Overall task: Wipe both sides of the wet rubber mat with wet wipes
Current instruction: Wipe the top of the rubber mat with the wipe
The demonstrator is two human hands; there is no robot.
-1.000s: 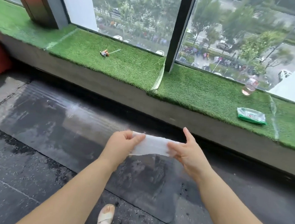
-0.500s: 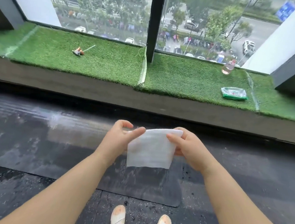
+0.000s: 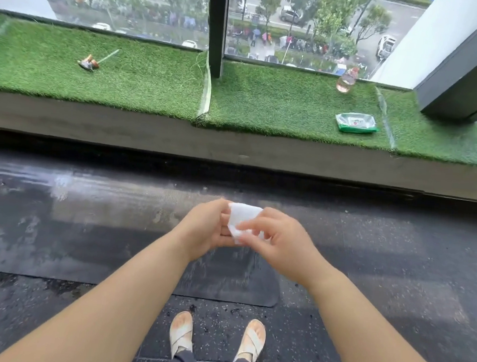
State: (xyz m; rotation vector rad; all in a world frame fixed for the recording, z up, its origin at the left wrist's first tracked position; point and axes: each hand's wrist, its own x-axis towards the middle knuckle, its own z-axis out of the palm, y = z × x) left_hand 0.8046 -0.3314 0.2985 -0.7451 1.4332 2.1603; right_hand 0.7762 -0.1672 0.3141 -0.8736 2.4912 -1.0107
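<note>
Head view: both hands together above the near right corner of the wet black rubber mat [image 3: 84, 240]. Between them a white folded wet wipe [image 3: 244, 214]. Left hand [image 3: 206, 228] curled round the wipe's left side; right hand [image 3: 283, 245] pinching its lower edge with thumb and forefinger, remaining fingers loosely spread. Mat flat on dark speckled floor [image 3: 381, 277], left end out of frame, near edge just ahead of sandalled feet [image 3: 181, 333]; open floor beyond its right edge. Green wipe pack [image 3: 356, 123] near the front edge of the grass-covered ledge [image 3: 266, 103], clear bottle [image 3: 345, 82] at the back edge.
</note>
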